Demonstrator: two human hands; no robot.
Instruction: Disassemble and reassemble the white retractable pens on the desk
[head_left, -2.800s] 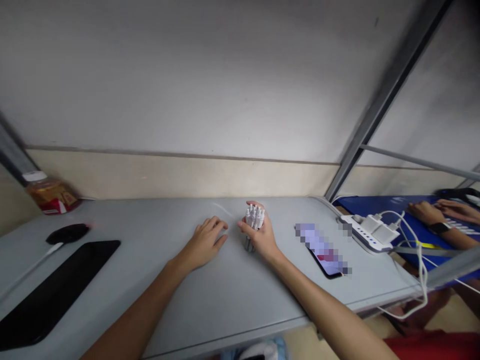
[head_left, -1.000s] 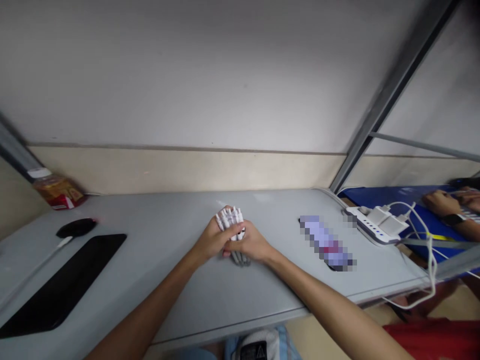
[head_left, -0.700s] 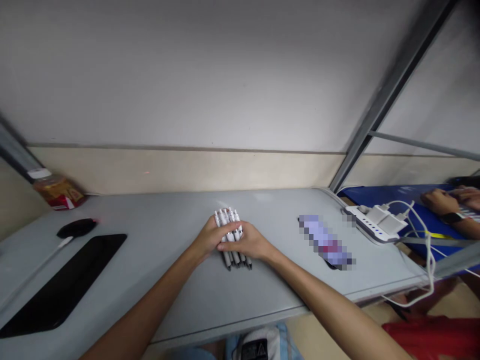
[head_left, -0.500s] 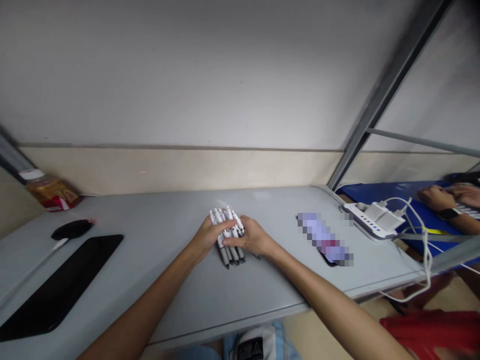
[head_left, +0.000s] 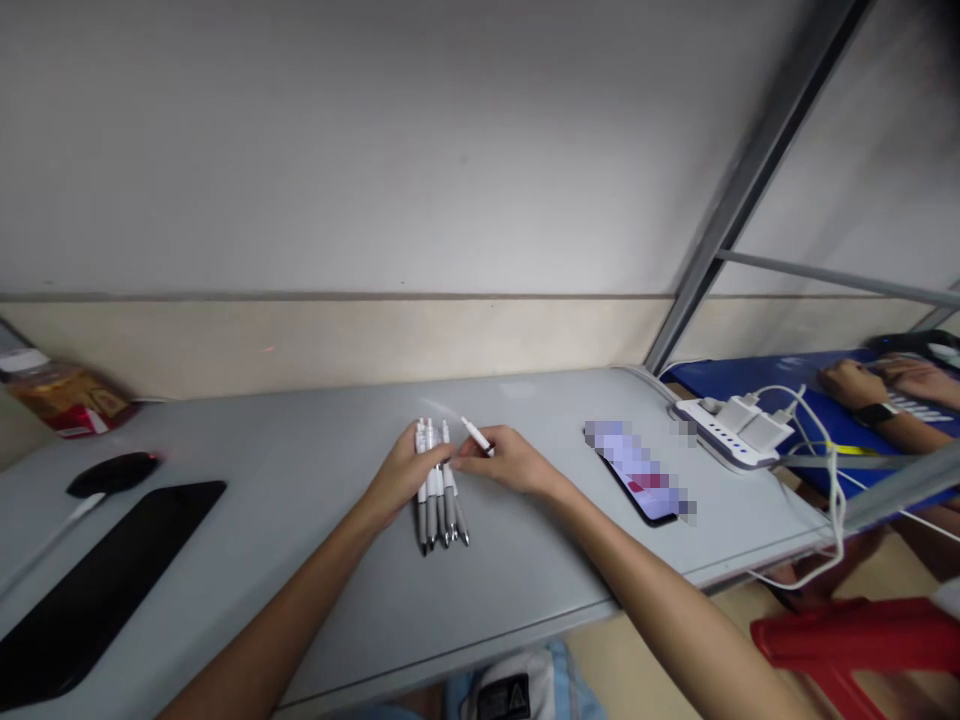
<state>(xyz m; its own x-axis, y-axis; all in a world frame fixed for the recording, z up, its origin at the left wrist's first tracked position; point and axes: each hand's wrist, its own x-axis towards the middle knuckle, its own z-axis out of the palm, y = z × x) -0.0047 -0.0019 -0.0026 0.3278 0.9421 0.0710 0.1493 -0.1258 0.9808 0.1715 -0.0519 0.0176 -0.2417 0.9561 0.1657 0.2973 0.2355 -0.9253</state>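
Several white pens with grey grips (head_left: 435, 515) are bunched side by side, grip ends toward me. My left hand (head_left: 401, 470) is closed around their left side, thumb across the top. To the right of the bunch, my right hand (head_left: 506, 462) is closed on a single white pen (head_left: 477, 435), whose upper end points away and to the left. The lower part of that pen is hidden by the hand. The fingertips of my right hand are close to the bunch; whether they touch it I cannot tell.
On the grey desk (head_left: 517, 570) lie a phone (head_left: 637, 472) and a white power strip (head_left: 724, 435) with cables to the right. At left are a black mat (head_left: 112, 590), a black mouse (head_left: 112, 474) and a bottle (head_left: 64, 395). A co-worker's hands (head_left: 855, 385) rest over a blue desk.
My right hand has come away from the bunch to the right, with one pen in it. The left hand keeps hold of the others. The view has shifted slightly.
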